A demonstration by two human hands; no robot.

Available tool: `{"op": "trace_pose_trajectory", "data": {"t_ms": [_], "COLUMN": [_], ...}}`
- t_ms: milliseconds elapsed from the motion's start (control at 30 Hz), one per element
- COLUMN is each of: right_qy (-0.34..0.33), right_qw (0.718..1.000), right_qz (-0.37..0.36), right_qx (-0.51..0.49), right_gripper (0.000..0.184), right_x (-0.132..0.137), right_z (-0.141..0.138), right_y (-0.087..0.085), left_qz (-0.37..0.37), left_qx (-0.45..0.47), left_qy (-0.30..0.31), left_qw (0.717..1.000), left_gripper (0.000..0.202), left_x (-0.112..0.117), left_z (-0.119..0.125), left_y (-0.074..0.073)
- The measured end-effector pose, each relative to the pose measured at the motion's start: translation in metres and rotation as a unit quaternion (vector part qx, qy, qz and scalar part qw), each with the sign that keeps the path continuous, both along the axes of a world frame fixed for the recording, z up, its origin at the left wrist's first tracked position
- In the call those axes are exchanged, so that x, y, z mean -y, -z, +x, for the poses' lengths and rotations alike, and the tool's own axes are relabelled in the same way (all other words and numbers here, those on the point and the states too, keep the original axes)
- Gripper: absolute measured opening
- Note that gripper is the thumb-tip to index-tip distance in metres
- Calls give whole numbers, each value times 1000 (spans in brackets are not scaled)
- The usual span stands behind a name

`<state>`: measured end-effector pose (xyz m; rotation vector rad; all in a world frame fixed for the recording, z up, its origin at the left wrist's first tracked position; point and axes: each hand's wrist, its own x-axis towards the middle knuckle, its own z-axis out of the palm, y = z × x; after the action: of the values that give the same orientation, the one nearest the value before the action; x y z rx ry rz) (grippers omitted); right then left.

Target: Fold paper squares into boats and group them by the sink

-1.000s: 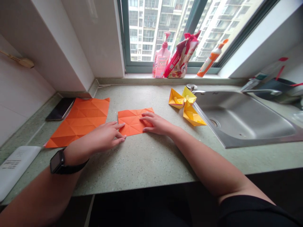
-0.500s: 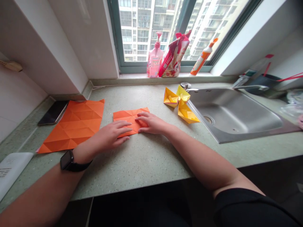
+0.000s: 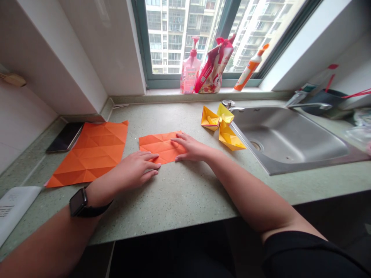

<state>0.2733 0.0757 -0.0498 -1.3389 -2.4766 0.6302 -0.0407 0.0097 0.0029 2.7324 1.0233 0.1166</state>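
Observation:
A creased orange paper (image 3: pixel 159 143), folded into a rectangle, lies flat on the counter between my hands. The fingertips of my left hand (image 3: pixel 136 168) rest along its near left edge, with the fingers stretched out. My right hand (image 3: pixel 189 147) lies over its right end, fingers spread on the paper and thumb at the near edge. To the left is a larger orange sheet (image 3: pixel 95 150) covered in crossing creases, spread out beside my left wrist. Three yellow paper boats (image 3: pixel 230 138) stand close together beyond my right hand, by the sink's edge.
A steel sink (image 3: pixel 295 135) with a faucet is set into the counter (image 3: pixel 179 200) on the right. A phone (image 3: pixel 65 138) lies partly beside the large sheet. On the window sill stand a pink pump bottle (image 3: pixel 190 73), a red bag (image 3: pixel 216 69) and an orange-white bottle (image 3: pixel 251 69).
My left hand has slid back toward the paper's near edge. My right hand has shifted slightly right, uncovering more of the folded paper, which stays in place.

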Motion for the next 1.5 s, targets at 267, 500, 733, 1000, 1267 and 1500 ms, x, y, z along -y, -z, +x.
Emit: {"op": "trace_pose_trajectory", "data": {"t_ms": [267, 500, 733, 1000, 1267, 1500], "right_qy": [38, 33, 25, 56, 55, 16], "right_qw": [997, 997, 996, 995, 995, 997], "right_qz": [-49, -67, -79, -60, 65, 68], "right_qx": [37, 32, 36, -50, -42, -16], "right_gripper": [123, 125, 123, 85, 44, 34], "right_x": [-19, -26, -25, -29, -28, -33], "right_z": [42, 63, 68, 67, 28, 30], "right_y": [5, 3, -8, -11, 7, 10], "left_qz": [-17, 29, 27, 145, 93, 41], "left_qx": [-45, -65, -71, -71, 71, 62], "left_qy": [-82, -85, -97, -155, -14, 8], "left_qw": [995, 994, 992, 975, 993, 997], "left_gripper": [36, 36, 42, 49, 22, 21], "left_x": [-4, 9, 12, 14, 14, 13], "left_z": [-28, -22, -23, -17, 23, 30], "left_y": [-6, -11, -18, -26, 4, 10]}}
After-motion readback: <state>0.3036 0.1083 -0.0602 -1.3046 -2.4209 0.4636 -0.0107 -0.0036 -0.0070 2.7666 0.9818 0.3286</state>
